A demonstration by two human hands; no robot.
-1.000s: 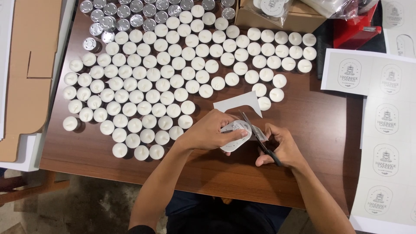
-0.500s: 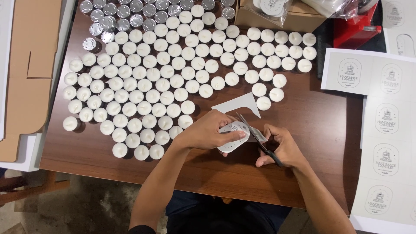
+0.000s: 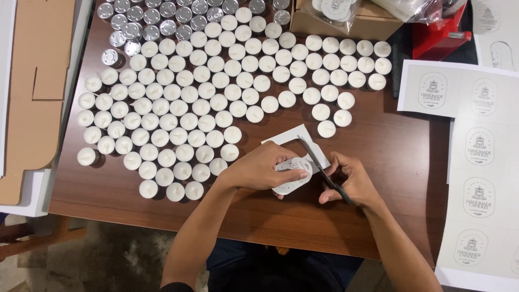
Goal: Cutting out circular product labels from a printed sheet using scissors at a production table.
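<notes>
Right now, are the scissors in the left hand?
No, the right hand holds the scissors; the left hand grips the paper label.

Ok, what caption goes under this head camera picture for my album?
Left hand holds a label while right hand cuts it with scissors, beside rows of white candles on a wooden table.

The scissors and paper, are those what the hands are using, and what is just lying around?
In use: black-handled scissors, oval white paper label, left hand, right hand.
Lying about: white tealight candles, printed label sheets, brown cardboard box.
</notes>
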